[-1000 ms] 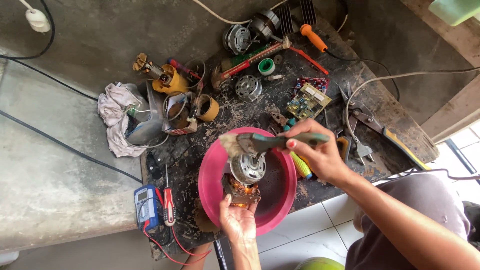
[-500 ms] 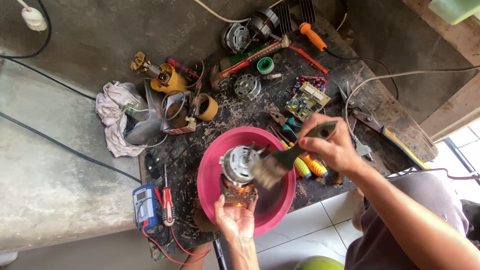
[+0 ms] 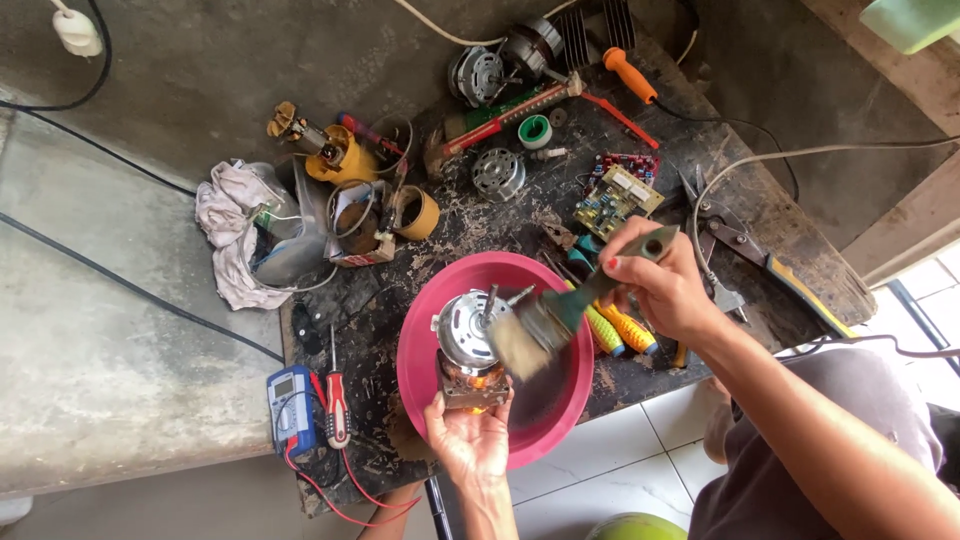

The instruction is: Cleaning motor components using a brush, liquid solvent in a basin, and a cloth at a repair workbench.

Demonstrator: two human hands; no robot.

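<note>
My left hand (image 3: 470, 437) grips the underside of a small electric motor (image 3: 466, 335) with a silver end cap and copper windings, holding it over a pink plastic basin (image 3: 560, 400). My right hand (image 3: 662, 285) is closed on the green handle of a flat paintbrush (image 3: 535, 333). Its pale bristles lie against the right side of the motor, angled down to the left. The basin sits on a dark, worn wooden board (image 3: 640, 160).
Behind the basin lie a circuit board (image 3: 618, 197), another motor (image 3: 480, 74), a roll of tape (image 3: 536, 131), screwdrivers (image 3: 618, 330) and tin snips (image 3: 750, 245). A blue multimeter (image 3: 292, 406) and a red tester screwdriver (image 3: 336, 405) are at the left, a rag (image 3: 232, 230) further left.
My right hand has dropped and swung the brush from above the motor down to its right side. My left hand keeps the motor in the same place.
</note>
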